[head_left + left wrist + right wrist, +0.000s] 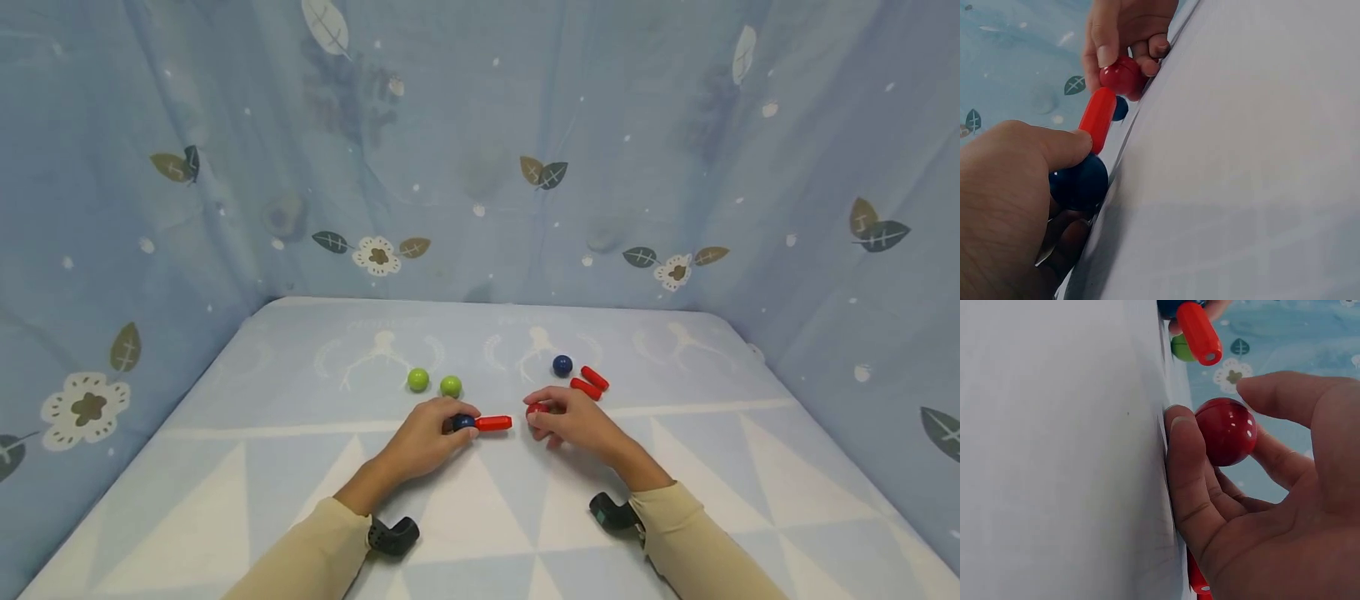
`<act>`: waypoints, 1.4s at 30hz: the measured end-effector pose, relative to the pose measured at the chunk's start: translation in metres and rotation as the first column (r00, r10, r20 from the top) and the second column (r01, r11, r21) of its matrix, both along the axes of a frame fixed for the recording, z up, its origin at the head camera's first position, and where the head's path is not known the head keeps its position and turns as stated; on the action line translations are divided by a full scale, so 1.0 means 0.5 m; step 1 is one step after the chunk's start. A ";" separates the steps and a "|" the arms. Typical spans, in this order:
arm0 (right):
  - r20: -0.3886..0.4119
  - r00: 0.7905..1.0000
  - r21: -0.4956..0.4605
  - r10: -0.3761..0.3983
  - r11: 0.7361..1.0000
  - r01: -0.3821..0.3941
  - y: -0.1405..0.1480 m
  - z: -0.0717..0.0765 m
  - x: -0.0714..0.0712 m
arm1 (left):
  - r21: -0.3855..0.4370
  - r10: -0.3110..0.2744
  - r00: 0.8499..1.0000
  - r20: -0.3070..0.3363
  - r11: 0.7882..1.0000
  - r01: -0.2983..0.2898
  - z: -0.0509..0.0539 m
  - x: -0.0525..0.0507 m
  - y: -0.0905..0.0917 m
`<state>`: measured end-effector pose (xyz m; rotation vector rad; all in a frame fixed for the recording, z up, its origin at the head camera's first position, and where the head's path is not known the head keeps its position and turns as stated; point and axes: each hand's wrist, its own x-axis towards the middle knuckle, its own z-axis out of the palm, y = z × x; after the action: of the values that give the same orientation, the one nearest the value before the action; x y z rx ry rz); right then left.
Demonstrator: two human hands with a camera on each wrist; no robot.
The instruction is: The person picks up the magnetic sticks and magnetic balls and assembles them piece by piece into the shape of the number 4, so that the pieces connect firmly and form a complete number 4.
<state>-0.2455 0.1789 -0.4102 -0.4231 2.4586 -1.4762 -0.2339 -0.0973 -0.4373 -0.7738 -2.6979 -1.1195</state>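
A dark blue ball (1082,182) sits between the thumb and fingers of my left hand (432,435), which pinches it just above the cloth. From that ball a short red rod (493,423) sticks out toward the right hand, its end touching the ball; the free end shows a small grey spot (1210,357). My right hand (576,423) holds a glossy red ball (1227,431), with fingers curled round it and the thumb at its upper side. A small gap separates the rod's tip from the red ball.
Two green balls, one farther left (417,380) and one nearer (451,386), lie beyond the left hand. Past the right hand are another dark blue ball (562,365) and two loose red rods (595,378). A patterned cloth covers the table (247,492); blue curtains (480,150) surround it.
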 end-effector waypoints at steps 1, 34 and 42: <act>0.003 1.000 0.005 -0.002 1.000 0.002 -0.001 0.000 0.000 | 0.000 -0.002 1.000 0.002 1.000 0.002 0.000 0.000 0.000; -0.028 0.996 0.012 -0.083 0.996 0.083 0.005 -0.010 -0.003 | -0.032 0.009 1.000 0.022 0.999 -0.008 0.000 0.002 0.004; -0.042 0.997 0.012 -0.059 0.998 0.059 0.004 -0.014 -0.004 | -0.023 0.002 1.000 0.017 1.000 -0.002 -0.001 0.000 0.002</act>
<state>-0.2475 0.1810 -0.4170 -0.3861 2.5325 -1.4880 -0.2338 -0.0963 -0.4378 -0.7683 -2.7297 -1.1016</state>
